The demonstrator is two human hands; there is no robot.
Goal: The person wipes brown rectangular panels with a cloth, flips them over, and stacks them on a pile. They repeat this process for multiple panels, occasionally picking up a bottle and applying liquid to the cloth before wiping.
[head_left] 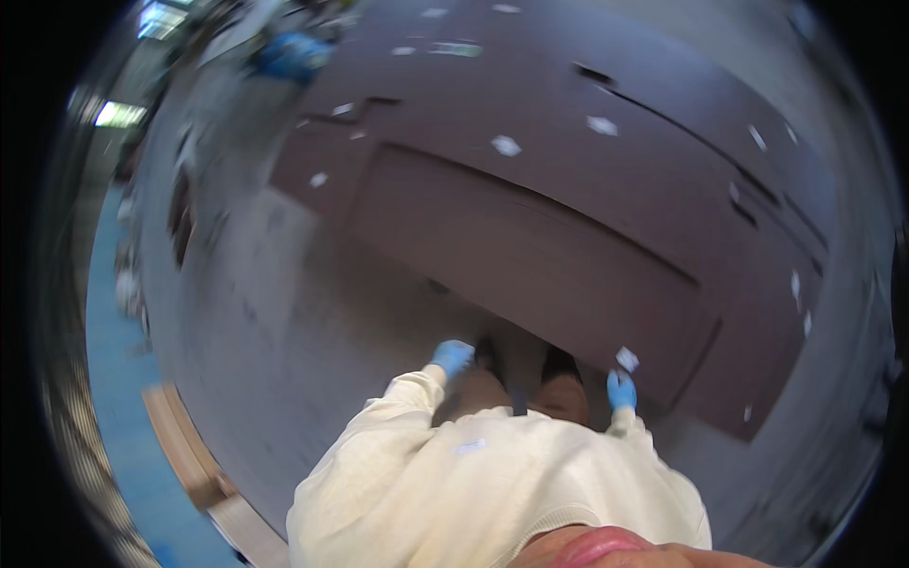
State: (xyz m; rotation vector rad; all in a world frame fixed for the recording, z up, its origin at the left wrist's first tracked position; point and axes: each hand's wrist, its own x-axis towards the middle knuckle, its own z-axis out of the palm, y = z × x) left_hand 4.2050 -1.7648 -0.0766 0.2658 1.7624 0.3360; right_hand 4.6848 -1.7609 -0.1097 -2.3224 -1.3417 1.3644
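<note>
My left hand point(454, 357), in a blue glove, hangs in front of me beside my leg, away from the brown panels. Its fingers are blurred, so whether they are curled around anything is unclear. Lower right, my right hand point(621, 390), also blue-gloved, is beside the near edge of a large brown panel point(530, 256). Its fingers look apart, with nothing plainly gripped. Just beyond its fingertips is a small white label point(627, 359); contact between them cannot be made out. More white labels, such as one point(506, 146) near the middle, dot the brown surface.
Dark slots and gaps point(663, 118) run across the brown panels. A blue bundle point(294, 57) lies on the far left. Along the left side runs a blue floor strip point(118, 379), with a stack of tan boards point(180, 440) on it. Grey floor point(256, 312) lies left of me.
</note>
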